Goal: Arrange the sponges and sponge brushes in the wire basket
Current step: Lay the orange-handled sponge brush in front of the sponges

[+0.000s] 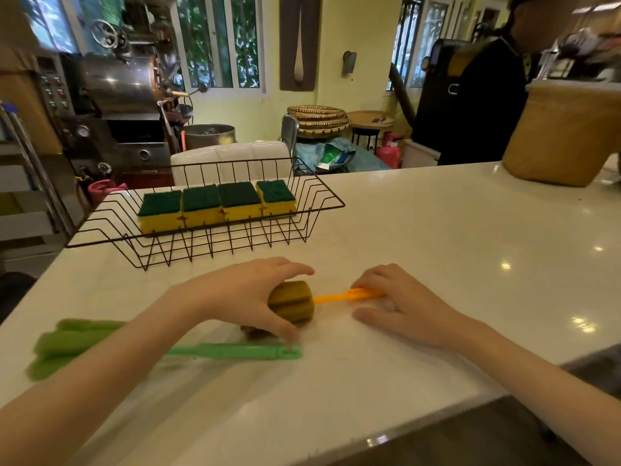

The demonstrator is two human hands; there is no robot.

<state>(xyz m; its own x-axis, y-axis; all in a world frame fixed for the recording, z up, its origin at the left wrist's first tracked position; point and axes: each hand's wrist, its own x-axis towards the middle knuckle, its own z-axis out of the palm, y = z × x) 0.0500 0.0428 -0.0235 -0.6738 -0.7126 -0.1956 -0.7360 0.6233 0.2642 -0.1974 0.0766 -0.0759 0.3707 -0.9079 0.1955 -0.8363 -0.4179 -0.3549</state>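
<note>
Four yellow sponges with green scouring tops (215,206) already sit in the black wire basket (322,210), while my left hand (248,294) cups the olive-headed, orange-handled sponge brush (292,306), my right hand (400,304) fingers pinch its handle, and the green sponge brush (232,352) waits on the white desk (437,247).

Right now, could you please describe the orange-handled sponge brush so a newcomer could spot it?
On the white counter, in front of the wire basket, both hands meet over it. Its brownish sponge head sits under the left hand; unlike the green sponge brush nearer the edge, its handle is orange.
</note>
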